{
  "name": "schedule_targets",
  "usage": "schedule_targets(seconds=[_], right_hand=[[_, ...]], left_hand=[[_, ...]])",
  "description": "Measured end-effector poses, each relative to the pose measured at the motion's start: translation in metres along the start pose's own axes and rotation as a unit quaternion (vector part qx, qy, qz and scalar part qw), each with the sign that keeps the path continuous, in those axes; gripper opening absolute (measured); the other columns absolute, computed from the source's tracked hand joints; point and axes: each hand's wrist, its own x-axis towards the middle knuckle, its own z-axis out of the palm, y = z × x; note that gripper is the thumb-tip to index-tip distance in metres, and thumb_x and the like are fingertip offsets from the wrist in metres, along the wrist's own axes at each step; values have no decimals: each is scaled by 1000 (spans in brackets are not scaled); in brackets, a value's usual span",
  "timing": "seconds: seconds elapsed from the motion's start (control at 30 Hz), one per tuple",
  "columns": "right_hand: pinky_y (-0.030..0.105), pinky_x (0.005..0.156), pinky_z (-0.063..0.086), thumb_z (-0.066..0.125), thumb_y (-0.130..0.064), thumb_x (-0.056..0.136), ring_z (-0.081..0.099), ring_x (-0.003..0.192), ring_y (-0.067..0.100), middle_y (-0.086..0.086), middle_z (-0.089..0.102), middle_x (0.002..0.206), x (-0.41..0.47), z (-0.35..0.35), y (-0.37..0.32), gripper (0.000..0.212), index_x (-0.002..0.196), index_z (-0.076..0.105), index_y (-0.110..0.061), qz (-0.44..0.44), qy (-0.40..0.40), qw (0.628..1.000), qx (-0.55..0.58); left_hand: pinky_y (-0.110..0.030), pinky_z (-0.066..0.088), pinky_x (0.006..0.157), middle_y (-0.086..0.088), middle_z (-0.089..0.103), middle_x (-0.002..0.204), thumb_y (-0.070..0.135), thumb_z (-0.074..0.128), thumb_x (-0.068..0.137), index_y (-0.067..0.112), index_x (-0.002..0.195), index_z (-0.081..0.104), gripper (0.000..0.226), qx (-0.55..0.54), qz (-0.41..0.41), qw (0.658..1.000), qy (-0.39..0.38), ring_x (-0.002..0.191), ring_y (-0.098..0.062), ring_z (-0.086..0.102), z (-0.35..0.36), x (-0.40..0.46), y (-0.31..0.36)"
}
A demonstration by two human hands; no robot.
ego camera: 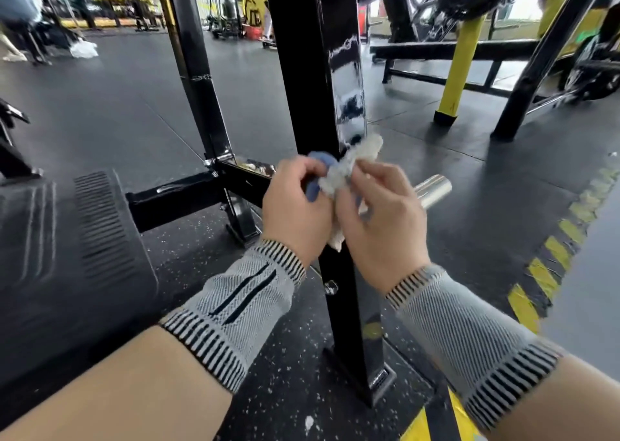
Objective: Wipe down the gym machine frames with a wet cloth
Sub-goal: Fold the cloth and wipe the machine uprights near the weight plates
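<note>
The cloth (pixel 349 165) is bunched in front of the black upright post (pixel 312 71) of the machine frame, at about the middle of its height, and it touches the post's glossy front edge. It is white and fluffy on the right side and blue on the left. Both hands hold it — the left hand (pixel 295 205) grips the blue part with curled fingers, and the right hand (pixel 379 219) pinches the white part between thumb and fingers. A small white corner hangs below the hands, against the post. Each wrist wears a grey knitted band with black stripes.

Just behind the right hand, a short chrome peg (pixel 432 190) sticks out to the right of the post. To the left of the post, a black crossbar (pixel 188 195) runs low over the floor and joins a second, slanted black post (pixel 198 81). The foot of the main post stands on the dark speckled rubber floor (pixel 285 373). Further to the right of the post there is a yellow leg (pixel 459 68) of another machine — and yellow-black hazard stripes (pixel 550 269) are painted on the floor.
</note>
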Motion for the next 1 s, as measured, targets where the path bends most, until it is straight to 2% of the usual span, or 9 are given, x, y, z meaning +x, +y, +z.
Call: schedule_targets(seconds=[0.17, 0.27, 0.33, 0.43, 0.57, 0.63, 0.7, 0.87, 1.0], right_hand=[[24, 73, 50, 71, -16, 80, 53, 81, 3, 0, 59, 106, -26, -7, 20, 31, 110, 66, -9, 8, -85, 996, -17], [11, 68, 41, 62, -7, 79, 48, 73, 5, -3, 57, 93, 14, -12, 2, 22, 100, 65, -12, 33, 21, 999, 0], [4, 76, 38, 56, -3, 82, 49, 83, 4, 0, 58, 103, 50, -17, -11, 31, 110, 65, -14, 42, 78, 996, 16], [-1, 87, 30, 50, -10, 93, 45, 107, 5, 1, 53, 131, 70, -7, -20, 38, 129, 59, -17, 32, 17, 999, -15], [29, 89, 45, 61, -10, 87, 56, 106, 20, 11, 58, 123, 6, 4, 13, 34, 122, 63, -6, -7, -20, 999, -35], [38, 82, 55, 62, -6, 82, 64, 95, 29, 13, 62, 115, -40, -4, 38, 30, 111, 67, -4, 2, -76, 995, -71], [38, 86, 54, 61, 0, 79, 64, 97, 31, 14, 61, 117, -57, -10, 43, 33, 112, 67, -2, 31, -118, 990, -71], [18, 100, 25, 48, -4, 91, 39, 125, 22, 6, 43, 140, 16, 4, -7, 44, 135, 52, -9, 70, -54, 996, -8], [39, 109, 32, 42, -27, 84, 30, 121, 22, 12, 44, 139, 10, 15, -16, 58, 136, 48, -3, 38, -26, 999, 0]], left_hand=[[-13, 49, 84, 5, 65, 98, -18, 44, 84, 17, 96, 59, 40, -80, -32, 986, -141, 90, 3, 63, -19, -22, -14], [-29, 53, 88, -2, 66, 103, -21, 40, 84, 18, 94, 56, 43, -168, -50, 981, -79, 96, -9, 67, -23, -9, -4], [-24, 49, 92, 6, 66, 105, -17, 43, 84, 23, 99, 58, 46, -148, -36, 988, -36, 99, -2, 64, -24, 1, 1], [-16, 42, 99, 15, 61, 119, -9, 45, 87, 26, 121, 58, 50, -73, -38, 996, -35, 110, 4, 55, -23, 2, -3], [-37, 41, 107, 12, 53, 132, -9, 47, 86, 24, 131, 54, 56, -12, -31, 997, -76, 117, -19, 55, -14, -8, -18], [-19, 34, 108, 10, 48, 134, -10, 48, 86, 19, 135, 50, 57, 16, 6, 997, -77, 121, -4, 48, -10, -15, -18], [-8, 31, 105, 8, 45, 139, -10, 47, 87, 18, 138, 46, 59, 23, 15, 997, -73, 122, 3, 42, -9, -19, -17], [-54, 41, 105, 8, 47, 140, -8, 46, 87, 28, 139, 45, 63, -16, -34, 995, -97, 122, -34, 52, -6, -19, -19], [-38, 38, 111, 11, 47, 141, -6, 51, 88, 29, 135, 51, 59, -16, -17, 996, -87, 129, -8, 45, -9, -15, -21]])
